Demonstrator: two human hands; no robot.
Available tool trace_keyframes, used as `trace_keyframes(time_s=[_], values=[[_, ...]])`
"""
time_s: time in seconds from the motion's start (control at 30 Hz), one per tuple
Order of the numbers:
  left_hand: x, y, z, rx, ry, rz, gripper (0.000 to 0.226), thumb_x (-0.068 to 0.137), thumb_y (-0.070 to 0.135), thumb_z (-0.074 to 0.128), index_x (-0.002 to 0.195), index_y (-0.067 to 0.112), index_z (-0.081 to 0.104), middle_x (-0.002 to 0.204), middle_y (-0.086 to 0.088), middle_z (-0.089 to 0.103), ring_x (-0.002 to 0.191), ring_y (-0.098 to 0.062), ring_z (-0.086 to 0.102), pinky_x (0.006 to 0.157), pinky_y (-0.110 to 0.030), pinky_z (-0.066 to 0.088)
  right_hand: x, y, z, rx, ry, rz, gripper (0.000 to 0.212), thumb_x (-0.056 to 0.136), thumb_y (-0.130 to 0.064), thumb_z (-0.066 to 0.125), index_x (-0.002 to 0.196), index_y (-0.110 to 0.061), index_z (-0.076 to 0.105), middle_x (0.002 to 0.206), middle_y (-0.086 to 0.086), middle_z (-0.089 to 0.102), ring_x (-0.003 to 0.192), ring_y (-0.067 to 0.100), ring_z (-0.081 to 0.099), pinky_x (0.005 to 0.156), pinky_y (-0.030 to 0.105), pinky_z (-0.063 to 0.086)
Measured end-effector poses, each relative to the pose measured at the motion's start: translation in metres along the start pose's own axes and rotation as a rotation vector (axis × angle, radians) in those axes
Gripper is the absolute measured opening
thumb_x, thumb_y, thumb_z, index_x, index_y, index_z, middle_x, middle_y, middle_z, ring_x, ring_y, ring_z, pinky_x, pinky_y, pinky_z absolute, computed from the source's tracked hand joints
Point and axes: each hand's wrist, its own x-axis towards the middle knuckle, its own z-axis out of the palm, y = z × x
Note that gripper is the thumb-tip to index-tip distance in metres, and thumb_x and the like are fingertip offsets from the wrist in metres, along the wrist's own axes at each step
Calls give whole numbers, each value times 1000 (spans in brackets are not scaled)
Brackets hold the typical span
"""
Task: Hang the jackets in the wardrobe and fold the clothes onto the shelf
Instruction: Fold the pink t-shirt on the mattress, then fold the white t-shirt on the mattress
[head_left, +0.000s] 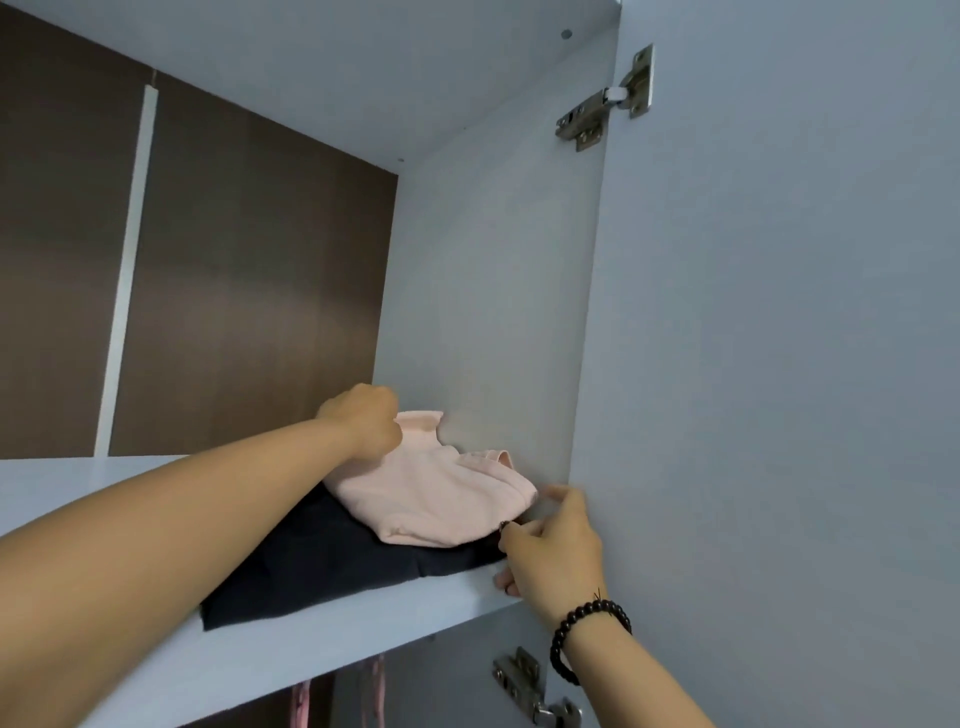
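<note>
A folded pale pink garment (436, 493) lies on top of a folded dark grey garment (322, 566) on the white wardrobe shelf (104, 483), against the right side wall. My left hand (366, 421) reaches over the shelf and grips the far left edge of the pink garment, its fingers curled. My right hand (550, 540), with a black bead bracelet on the wrist, is at the pile's near right corner; its fingertips touch the edge of the clothes, and whether they pinch the cloth is unclear.
The wardrobe's brown back panel (234, 270) has a white vertical strip. The open door (779, 312) stands at the right with metal hinges (608, 98). Pink items (374, 691) hang below the shelf. The shelf stretches bare to the left.
</note>
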Motion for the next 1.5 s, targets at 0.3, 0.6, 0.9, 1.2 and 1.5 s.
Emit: trace_keyframes(time_s=[0.3, 0.6, 0.9, 1.2, 1.5], values=[[-119, 62, -40, -171, 31, 43, 25, 81, 15, 45, 82, 24, 68, 98, 3, 68, 93, -21, 62, 85, -39, 54, -68, -2, -83, 36, -60, -95, 21, 83, -4, 52, 93, -23, 53, 86, 11, 67, 59, 22, 68, 48, 24, 52], [-265, 143, -53, -274, -62, 44, 17, 89, 17, 53, 94, 22, 69, 92, 7, 66, 86, -14, 61, 82, -32, 54, -150, 17, -157, -83, -229, -129, 16, 86, -11, 53, 100, -19, 54, 82, 3, 65, 64, 21, 70, 59, 28, 54], [-375, 177, -35, -412, -195, 1, 19, 88, 18, 54, 99, 27, 67, 92, 12, 64, 86, -1, 60, 77, -19, 50, -240, 51, -215, -200, -269, -145, 17, 88, -19, 54, 100, -31, 52, 91, -6, 63, 71, 15, 68, 55, 19, 46], [-481, 217, -9, -567, -362, 103, 18, 90, 18, 54, 97, 28, 67, 85, 17, 66, 79, 5, 59, 63, -7, 42, -338, 92, -255, -351, -188, 4, 19, 88, -22, 53, 106, -27, 53, 89, -10, 63, 77, 13, 67, 56, 22, 46], [-578, 283, 30, -615, -573, 240, 16, 86, 21, 54, 92, 30, 66, 79, 18, 66, 76, 3, 60, 75, -24, 53, -426, 140, -317, -503, -74, 163, 17, 88, -25, 56, 105, -26, 53, 90, -12, 63, 70, 11, 67, 62, 23, 52]])
